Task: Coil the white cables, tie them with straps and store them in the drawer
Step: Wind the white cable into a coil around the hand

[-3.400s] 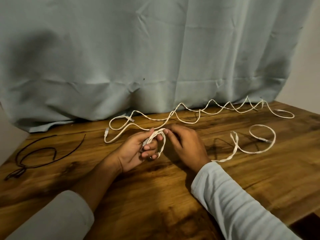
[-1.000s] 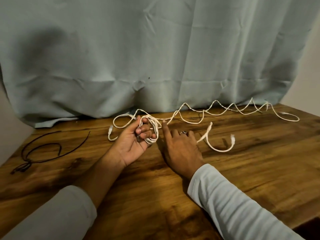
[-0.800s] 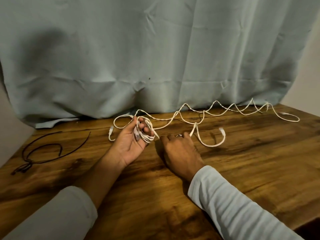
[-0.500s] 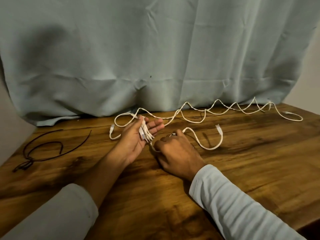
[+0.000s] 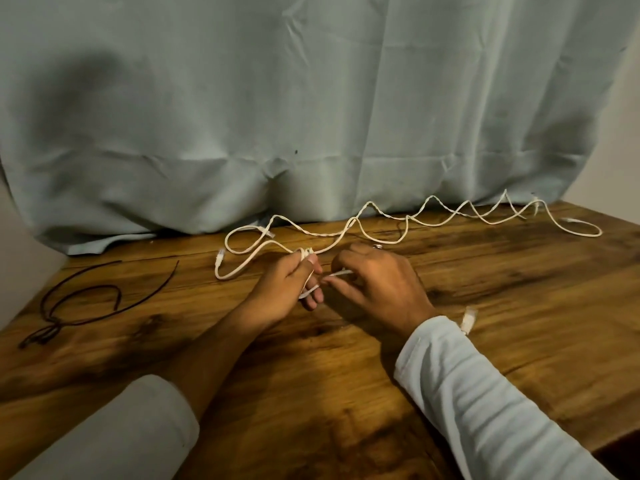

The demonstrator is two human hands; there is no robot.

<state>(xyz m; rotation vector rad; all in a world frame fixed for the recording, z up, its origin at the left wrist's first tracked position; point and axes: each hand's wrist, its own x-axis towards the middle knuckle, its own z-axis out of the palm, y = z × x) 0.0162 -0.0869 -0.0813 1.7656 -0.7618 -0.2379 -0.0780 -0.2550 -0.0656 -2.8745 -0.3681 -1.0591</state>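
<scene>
My left hand (image 5: 287, 289) holds a small coil of white cable (image 5: 306, 252) wound around its fingers, at the middle of the wooden table (image 5: 519, 306). My right hand (image 5: 377, 285) pinches the free end of that cable (image 5: 341, 273) just right of the coil. The cable's plug (image 5: 469, 318) pokes out beside my right sleeve. A second white cable (image 5: 450, 220) lies in wavy loops along the back of the table, its left plug end (image 5: 220, 262) near the coil. No drawer is in view.
Dark thin straps (image 5: 83, 303) lie looped at the table's left side. A grey-blue curtain (image 5: 311, 116) hangs behind the table and rests on its back edge. The table's right corner (image 5: 623, 441) drops off at the lower right.
The loose loop of cable at the right has been drawn in and wound onto my left hand's coil. My right hand moved from flat on the table to pinching the cable's end.
</scene>
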